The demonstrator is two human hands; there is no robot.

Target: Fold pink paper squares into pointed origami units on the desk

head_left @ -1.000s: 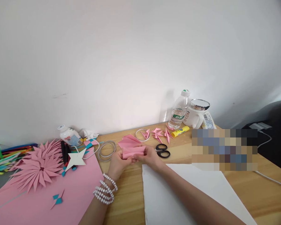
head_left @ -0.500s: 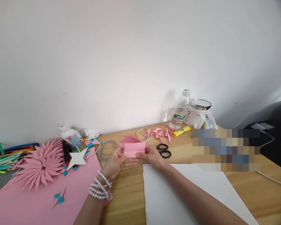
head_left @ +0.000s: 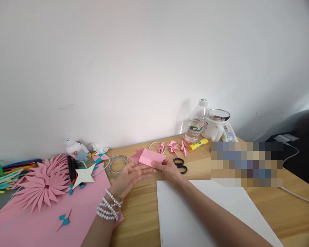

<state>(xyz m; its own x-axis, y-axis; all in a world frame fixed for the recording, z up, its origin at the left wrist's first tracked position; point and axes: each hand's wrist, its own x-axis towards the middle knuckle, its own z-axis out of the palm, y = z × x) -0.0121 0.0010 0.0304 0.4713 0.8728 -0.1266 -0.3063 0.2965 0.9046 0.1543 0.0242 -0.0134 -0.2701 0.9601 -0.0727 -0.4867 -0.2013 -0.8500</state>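
Note:
A creased piece of pink paper (head_left: 150,157) is pinched at its lower right corner by my right hand (head_left: 167,169), thumb on top. Just below its left side, my left hand (head_left: 130,176) lies palm up with fingers stretched out, so it is open; whether its fingertips touch the paper I cannot tell. Behind the held sheet, more pink paper (head_left: 136,156) rests on the table. Black-handled scissors (head_left: 179,165) lie right beside my right hand, their blades hidden behind it.
At the back stand a water bottle (head_left: 195,123) and a white mug (head_left: 216,127), near a yellow glue stick (head_left: 198,144) and folded pink pieces (head_left: 173,149). Pink paper rosettes (head_left: 45,187) and a white paper star (head_left: 84,175) lie left. White paper (head_left: 195,212) sits under my right forearm.
My left hand has let go of the pink paper and its fingers have straightened. In my right hand the paper has tilted, its left end raised.

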